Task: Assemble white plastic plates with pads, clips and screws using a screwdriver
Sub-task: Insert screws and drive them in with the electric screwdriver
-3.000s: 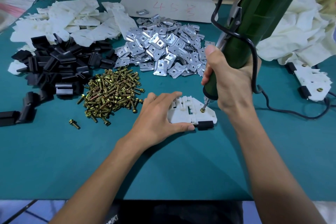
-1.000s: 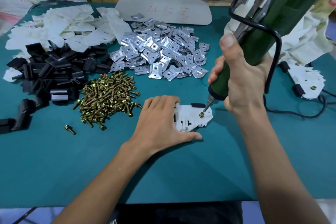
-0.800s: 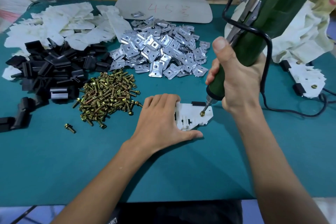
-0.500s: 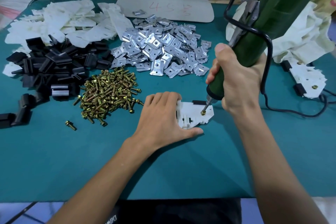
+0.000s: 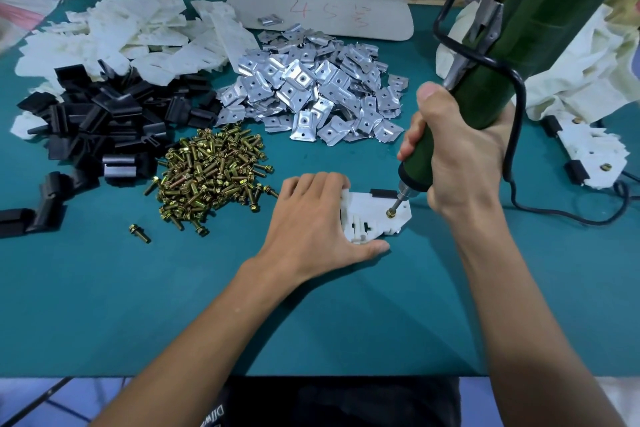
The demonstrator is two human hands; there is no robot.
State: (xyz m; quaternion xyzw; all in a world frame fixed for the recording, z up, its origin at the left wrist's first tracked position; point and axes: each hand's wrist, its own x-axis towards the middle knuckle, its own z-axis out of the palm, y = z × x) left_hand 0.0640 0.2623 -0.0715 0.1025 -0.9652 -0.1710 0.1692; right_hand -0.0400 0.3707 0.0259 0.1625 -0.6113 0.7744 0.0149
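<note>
View: head camera, the only one supplied.
Step (judged): a screw is being driven into one plate; fastening stage of one unit.
Right grip [image 5: 460, 156]: clenched round the lower barrel of the green screwdriver [image 5: 540, 28], thumb laid up the body; the tool is tilted, top leaning right and away.
Bit [image 5: 400, 199]: seated on the brass screw [image 5: 390, 214] near the plate's right corner.
Left grip [image 5: 311, 222]: spread flat over the left part of the white plate [image 5: 374, 215], pressing it down; thumb laid along the near edge; nothing is clasped.
Plate location: on the teal worktop [image 5: 207, 305], centre, just right of the screw pile [image 5: 211, 170].
Pad: a black pad [image 5: 382, 192] is seen at the plate's far edge, just beside the bit.
Clip on this plate: cannot be told, likely hidden underneath.
Stock: metal clips [image 5: 311, 87] heaped beyond the plate; black pads [image 5: 104, 118] at left; bare plates [image 5: 121, 31] at far left; one stray screw [image 5: 139, 233] apart from the pile.
Finished units (judged): plates with pads and screws [image 5: 588, 152] are stacked at far right, beside the tool cable [image 5: 571, 215].
Screw depth: head looks slightly proud; not certain.
Next move (judged): screw to be run fully home with the plate pinned down, then the bit lifted off and the unit moved to the right stack.
Needed: bit kept in line with the screw; downward hold kept on the plate so it is not spun.
</note>
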